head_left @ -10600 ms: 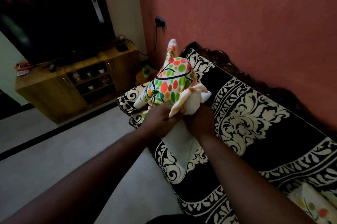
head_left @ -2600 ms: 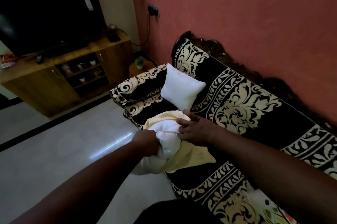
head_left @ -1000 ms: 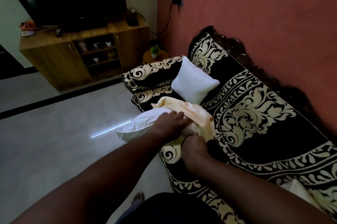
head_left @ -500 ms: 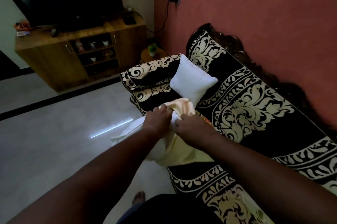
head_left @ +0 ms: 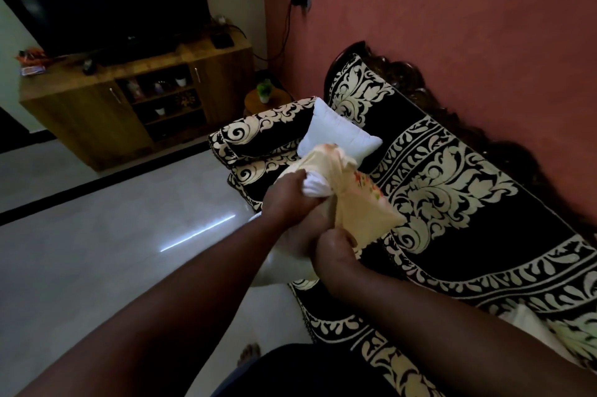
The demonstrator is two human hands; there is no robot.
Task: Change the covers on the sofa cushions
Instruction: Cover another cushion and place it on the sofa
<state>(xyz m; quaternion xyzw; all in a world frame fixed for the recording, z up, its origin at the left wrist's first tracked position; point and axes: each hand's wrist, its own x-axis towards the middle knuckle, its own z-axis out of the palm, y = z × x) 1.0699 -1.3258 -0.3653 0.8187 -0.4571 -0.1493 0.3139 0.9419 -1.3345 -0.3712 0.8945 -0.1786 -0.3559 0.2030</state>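
Note:
My left hand (head_left: 287,196) grips the bunched end of a white cushion insert (head_left: 315,185) above the front edge of the sofa (head_left: 452,235). The insert's other end (head_left: 281,264) hangs below my wrists. A pale yellow cover (head_left: 361,212) with small orange flowers wraps the bunched end. My right hand (head_left: 336,254) pinches the cover's lower edge. A second bare white cushion (head_left: 336,134) leans against the sofa's far armrest.
The sofa wears a black and cream floral throw and stands along a red wall. Another printed cover (head_left: 568,335) lies at the seat's near right end. A wooden TV cabinet (head_left: 97,112) and a small round table with a plant (head_left: 265,96) stand beyond. Pale floor (head_left: 113,251) lies left.
Half a second ago both hands held the cover's mouth side by side. Now my right hand has dropped to the cover's lower edge, and the yellow cover sits further over the insert's bunched end.

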